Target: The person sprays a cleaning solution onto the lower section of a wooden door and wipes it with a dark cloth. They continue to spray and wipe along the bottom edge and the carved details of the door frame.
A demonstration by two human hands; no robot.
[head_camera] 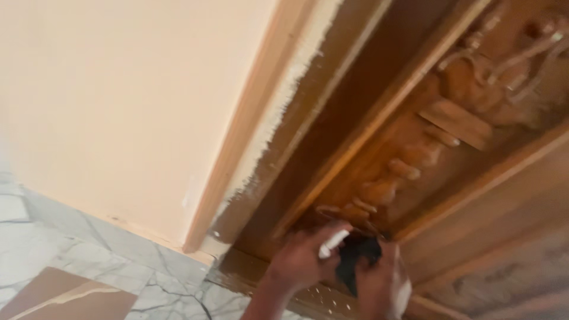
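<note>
Left of the door (450, 178) runs a peach wall (118, 89), then the frame (261, 148) with a ragged stripe of pale paint, and marble floor (71, 261) below. At the door's foot the left hand (299, 258) has its grip closed round a thin white stick (333, 243) (brush handle or tube, too blurred to tell). Just right, the right hand (379, 284) bunches a dark cloth (355, 261) — soft, light, best held wadded in the palm. The stick looks stiff and light, likely held near its middle. The door is carved, glossy wood — probably slick where wet.
</note>
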